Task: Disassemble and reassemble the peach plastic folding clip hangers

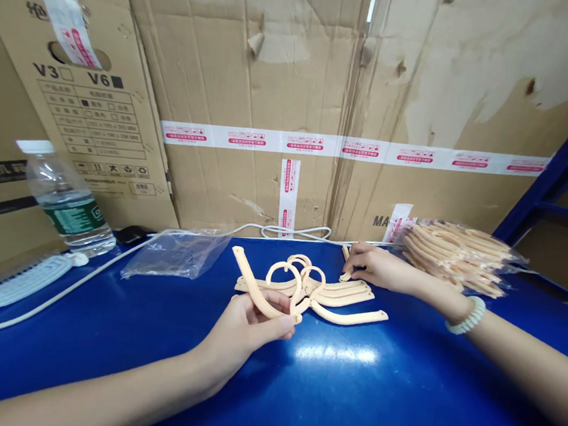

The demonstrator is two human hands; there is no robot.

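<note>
My left hand (258,321) is closed around a beige plastic hanger (254,284), with one straight arm slanting up to the left and a curved hook by the fingertips. Just beyond it, several similar beige hangers (351,292) lie in an overlapping pile, their round hooks bunched in the middle. One hanger arm (351,318) juts out to the right. Farther back, my right hand (372,267) has its fingers closed at a beige hanger part (345,276); most of that part is hidden behind the fingers.
Clear plastic bags of beige hangers (453,253) are stacked at back right. An empty clear bag (174,253), a water bottle (71,202) and a pale slotted plastic object (21,281) lie left. A white cable (109,260) crosses the blue table (346,400). Cardboard (246,189) stands behind.
</note>
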